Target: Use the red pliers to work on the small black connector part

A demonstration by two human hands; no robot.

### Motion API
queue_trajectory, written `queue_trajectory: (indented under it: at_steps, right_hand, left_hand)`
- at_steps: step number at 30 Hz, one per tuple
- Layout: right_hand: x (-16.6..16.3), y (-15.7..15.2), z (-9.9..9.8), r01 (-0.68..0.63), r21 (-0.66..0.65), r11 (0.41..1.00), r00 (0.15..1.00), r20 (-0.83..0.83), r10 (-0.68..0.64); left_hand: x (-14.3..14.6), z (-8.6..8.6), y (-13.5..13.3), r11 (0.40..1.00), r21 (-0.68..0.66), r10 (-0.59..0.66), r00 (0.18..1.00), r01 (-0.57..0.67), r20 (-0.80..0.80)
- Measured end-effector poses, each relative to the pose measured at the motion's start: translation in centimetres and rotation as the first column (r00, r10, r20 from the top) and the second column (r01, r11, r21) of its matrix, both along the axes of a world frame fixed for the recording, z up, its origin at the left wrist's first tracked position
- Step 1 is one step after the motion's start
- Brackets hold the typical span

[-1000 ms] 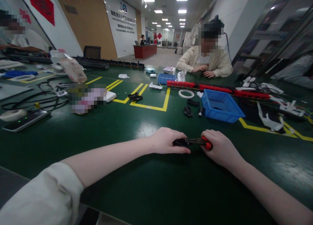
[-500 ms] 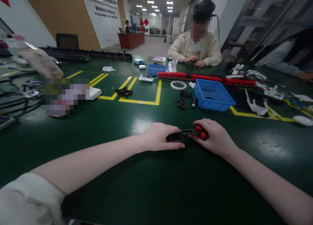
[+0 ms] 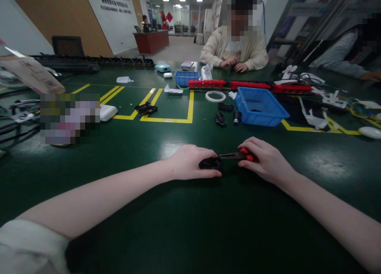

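Observation:
My left hand (image 3: 190, 162) grips a small black plastic part (image 3: 209, 163) between thumb and fingers, low over the green table (image 3: 166, 234). Red-handled needle-nose pliers (image 3: 233, 156) are in my right hand (image 3: 266, 157), their narrow jaws pointing left. The tip of the pliers lies at the right end of the black part; whether it touches the part I cannot tell. My palms hide some of the part and the ends of the handles.
Beyond my hands stand a blue bin (image 3: 262, 115), a black clustered piece (image 3: 220, 118), a black cylinder (image 3: 237, 117) and a white ring of tape (image 3: 215, 96). More black pieces (image 3: 145, 108) lie at the left. Red strips (image 3: 250, 85) cross the table before a seated person (image 3: 235, 52).
The pliers have drawn back to the right, from overlapping the black part to its right end. The whole view has shifted slightly.

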State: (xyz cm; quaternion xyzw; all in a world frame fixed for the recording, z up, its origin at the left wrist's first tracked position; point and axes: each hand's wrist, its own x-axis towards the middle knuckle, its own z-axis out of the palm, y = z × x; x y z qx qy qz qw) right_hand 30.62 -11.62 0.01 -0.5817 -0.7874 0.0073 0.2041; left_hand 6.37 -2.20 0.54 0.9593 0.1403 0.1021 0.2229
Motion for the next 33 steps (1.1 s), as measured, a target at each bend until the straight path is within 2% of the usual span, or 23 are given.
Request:
queue_trajectory:
  at_steps: [13,33]
  right_hand:
    - [-0.3,0.1,0.2,-0.026,0.044,0.999,0.991,0.131,0.02]
    - [-1.3,0.2,0.0,-0.051,0.053,0.997,0.988,0.149,0.043]
  left_hand:
    - [0.1,-0.1,-0.2,0.997,0.073,-0.027,0.999,0.029,-0.029]
    - [0.1,0.1,-0.2,0.993,0.104,-0.042,0.998,0.047,-0.055]
